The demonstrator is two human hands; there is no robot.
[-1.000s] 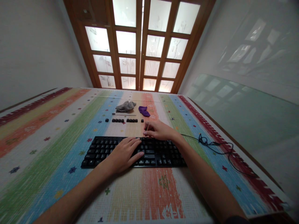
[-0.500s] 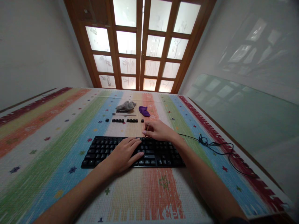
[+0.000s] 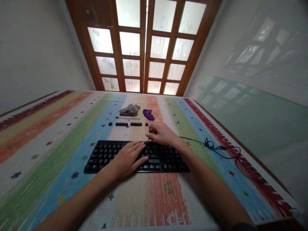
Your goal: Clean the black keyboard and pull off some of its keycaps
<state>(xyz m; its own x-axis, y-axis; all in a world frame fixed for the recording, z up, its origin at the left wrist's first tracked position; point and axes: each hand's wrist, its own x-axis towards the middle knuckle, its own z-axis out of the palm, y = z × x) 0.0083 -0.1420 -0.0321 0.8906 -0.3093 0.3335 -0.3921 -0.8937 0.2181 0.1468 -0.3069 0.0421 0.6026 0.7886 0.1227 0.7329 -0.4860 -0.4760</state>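
Keycap removal under way: left hand (image 3: 127,160) flat, bracing keyboard (image 3: 106,154); right hand (image 3: 162,134) pinching small tool (image 3: 151,128) at top row; next, straight upward pull.

A bench (image 3: 216,134) is covered by a striped cloth (image 3: 60,134) in red, orange, green, blue and cream. A black keyboard (image 3: 108,155) lies flat on the cloth. Beyond the keyboard, a row of loose black keycaps (image 3: 127,124) sits on the cloth, with a thin dark rod (image 3: 127,118) just behind the row. Farther back lie a crumpled grey rag (image 3: 129,109) and a purple cloth (image 3: 148,114). Right of the keyboard, its black cable (image 3: 216,148) trails in loops.
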